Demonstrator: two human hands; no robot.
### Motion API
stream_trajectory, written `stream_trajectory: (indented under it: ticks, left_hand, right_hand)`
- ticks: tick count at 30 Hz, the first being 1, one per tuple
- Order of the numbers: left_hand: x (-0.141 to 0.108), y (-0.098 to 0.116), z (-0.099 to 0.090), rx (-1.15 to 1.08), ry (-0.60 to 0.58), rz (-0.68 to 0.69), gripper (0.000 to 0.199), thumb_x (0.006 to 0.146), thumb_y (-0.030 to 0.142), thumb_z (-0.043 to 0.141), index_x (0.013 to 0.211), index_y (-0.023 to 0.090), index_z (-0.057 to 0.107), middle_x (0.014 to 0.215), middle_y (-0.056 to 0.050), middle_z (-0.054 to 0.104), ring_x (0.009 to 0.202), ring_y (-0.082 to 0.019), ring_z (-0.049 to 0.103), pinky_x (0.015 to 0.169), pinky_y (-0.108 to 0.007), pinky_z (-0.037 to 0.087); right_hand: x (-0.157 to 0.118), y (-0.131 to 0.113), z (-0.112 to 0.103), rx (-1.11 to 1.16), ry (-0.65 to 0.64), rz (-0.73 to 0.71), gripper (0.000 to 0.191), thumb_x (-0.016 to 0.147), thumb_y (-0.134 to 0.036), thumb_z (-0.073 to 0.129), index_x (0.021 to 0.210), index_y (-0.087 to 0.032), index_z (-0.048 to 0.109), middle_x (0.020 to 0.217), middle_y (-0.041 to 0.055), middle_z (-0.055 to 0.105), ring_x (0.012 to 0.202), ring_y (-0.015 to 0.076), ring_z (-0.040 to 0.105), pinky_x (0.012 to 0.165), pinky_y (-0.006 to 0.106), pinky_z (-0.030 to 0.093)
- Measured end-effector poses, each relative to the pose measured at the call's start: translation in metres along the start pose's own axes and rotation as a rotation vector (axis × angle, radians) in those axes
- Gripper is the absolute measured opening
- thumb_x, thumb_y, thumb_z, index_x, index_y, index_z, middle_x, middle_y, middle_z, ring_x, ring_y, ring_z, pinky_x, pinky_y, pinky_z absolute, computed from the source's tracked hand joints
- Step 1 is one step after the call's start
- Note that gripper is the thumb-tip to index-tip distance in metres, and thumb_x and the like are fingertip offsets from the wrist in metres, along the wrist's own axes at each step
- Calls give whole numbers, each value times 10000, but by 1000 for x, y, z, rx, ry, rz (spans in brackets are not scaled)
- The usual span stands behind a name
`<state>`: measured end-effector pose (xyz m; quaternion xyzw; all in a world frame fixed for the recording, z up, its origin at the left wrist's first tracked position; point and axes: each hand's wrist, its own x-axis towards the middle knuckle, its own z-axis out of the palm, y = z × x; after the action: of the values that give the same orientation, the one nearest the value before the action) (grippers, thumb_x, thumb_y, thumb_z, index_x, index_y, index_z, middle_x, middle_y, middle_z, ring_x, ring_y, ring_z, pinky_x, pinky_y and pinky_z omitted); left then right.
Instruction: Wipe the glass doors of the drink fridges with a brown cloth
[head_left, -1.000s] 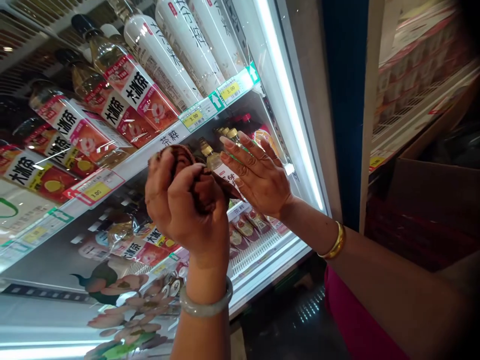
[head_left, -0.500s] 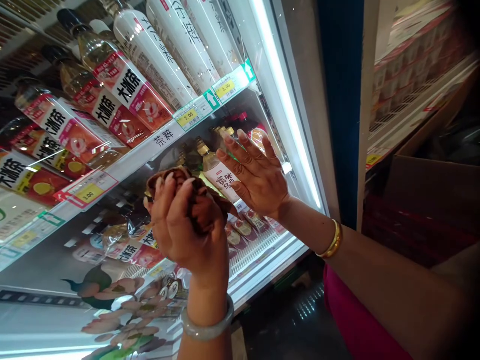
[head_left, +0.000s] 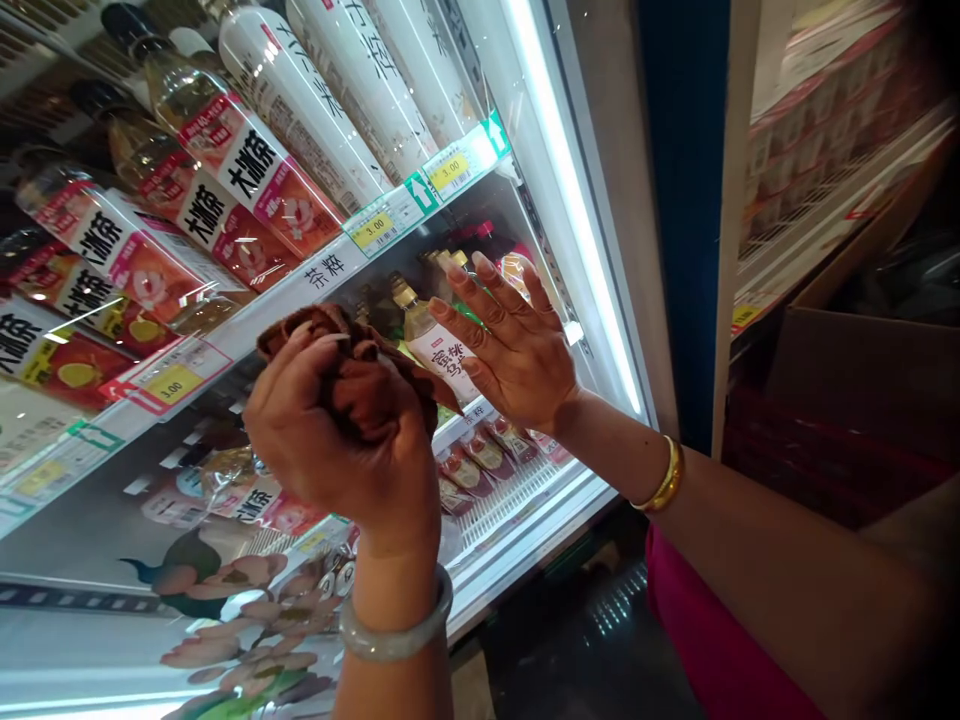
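A crumpled brown cloth (head_left: 367,385) is bunched in my left hand (head_left: 337,440), with the fingers curled round it. The cloth is at the glass door (head_left: 225,600) of a lit drinks cooler; whether it presses on the pane I cannot make out. To the right, my right hand (head_left: 517,350) is spread with its fingers stretched out, palm toward the glass, and holds nothing. Behind the glass, between the two hands, a bottle with a white label (head_left: 442,350) stands on a lower shelf.
Bottles of iced tea (head_left: 259,170) and white bottles (head_left: 315,90) line the upper shelf, above price tags (head_left: 375,230). Flower pictures (head_left: 247,620) show low on the glass. On the right are a blue post (head_left: 682,220), a shelf of packed goods (head_left: 817,170) and a cardboard box (head_left: 862,350).
My left hand has moved a little to the left with the cloth, and its wrist has turned slightly. My right hand has stayed almost in place.
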<state>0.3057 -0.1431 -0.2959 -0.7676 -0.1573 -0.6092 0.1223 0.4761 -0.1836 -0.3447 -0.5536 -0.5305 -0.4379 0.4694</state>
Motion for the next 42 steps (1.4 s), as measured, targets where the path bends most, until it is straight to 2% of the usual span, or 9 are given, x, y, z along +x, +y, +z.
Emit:
stream_trajectory:
  ticks: [3, 8, 15, 22, 25, 30, 32, 37, 42]
  left_hand:
    - [-18, 11, 13, 99, 117, 140, 330, 882, 150, 746, 1198, 220, 683, 1331, -123, 696, 1282, -296, 654, 1158, -531, 499]
    - [-71, 18, 22, 70, -68, 320, 265, 899, 158, 763, 1147, 224, 699, 1229, -119, 746, 1259, -264, 679, 1142, -477, 531]
    - [-15, 14, 9, 57, 95, 153, 292, 929, 179, 718, 1215, 230, 685, 1436, -109, 671, 1400, -316, 605, 1188, -572, 476]
    - [-96, 16, 24, 30, -143, 326, 237, 912, 160, 764, 1135, 219, 712, 1279, -141, 748, 1302, -281, 681, 1150, -495, 526]
    - [-71, 9, 11, -2, -162, 353, 267, 891, 160, 786, 1141, 222, 717, 1267, -131, 745, 1269, -278, 689, 1158, -509, 522]
    - [-2, 3, 0, 74, 164, 152, 349, 865, 130, 757, 1198, 226, 709, 1359, -144, 703, 1323, -295, 644, 1212, -574, 447]
    - [-14, 6, 6, 67, 140, 192, 327, 873, 134, 752, 1184, 226, 707, 1343, -136, 713, 1319, -289, 651, 1211, -567, 450]
    - [-81, 10, 17, 23, -154, 336, 246, 914, 181, 769, 1144, 238, 704, 1253, -119, 751, 1260, -275, 695, 1156, -521, 522]
    - [-29, 4, 4, 30, 1, 233, 296, 889, 165, 760, 1171, 238, 704, 1305, -108, 735, 1295, -266, 662, 1237, -559, 420]
  right_hand:
    - [-1, 0, 3, 11, 54, 0, 534, 1095, -371, 299, 1613, -309, 412, 1700, -21, 394, 1642, 172, 210, 1394, 517, 125]
    - [0, 1, 2, 30, 69, -16, 526, 1091, -350, 297, 1593, -311, 450, 1682, -12, 425, 1623, 159, 267, 1396, 475, 137]
    - [0, -1, 1, 104, -7, 58, 558, 1079, -389, 336, 1637, -393, 348, 1705, -70, 378, 1633, 214, 242, 1388, 545, 130]
    - [-2, 1, 4, 118, 43, 22, 536, 1088, -362, 294, 1609, -339, 419, 1695, -31, 398, 1619, 189, 289, 1388, 525, 164]
    - [-1, 2, 3, 118, 38, 24, 530, 1092, -378, 287, 1599, -333, 434, 1700, -25, 387, 1625, 185, 270, 1389, 533, 141]
    - [-1, 1, 5, 147, 61, 29, 532, 1084, -395, 327, 1603, -339, 429, 1695, -18, 399, 1633, 209, 243, 1388, 543, 130]
    - [-1, 1, 7, 146, 66, 33, 538, 1084, -394, 329, 1616, -357, 404, 1697, -27, 396, 1628, 205, 257, 1389, 535, 129]
    - [-2, 2, 7, 139, 29, 46, 556, 1083, -393, 309, 1638, -385, 351, 1710, -55, 369, 1632, 207, 243, 1388, 538, 135]
    - [-2, 1, 4, 144, 20, 55, 553, 1087, -406, 308, 1638, -393, 351, 1724, -70, 330, 1635, 219, 229, 1390, 547, 111]
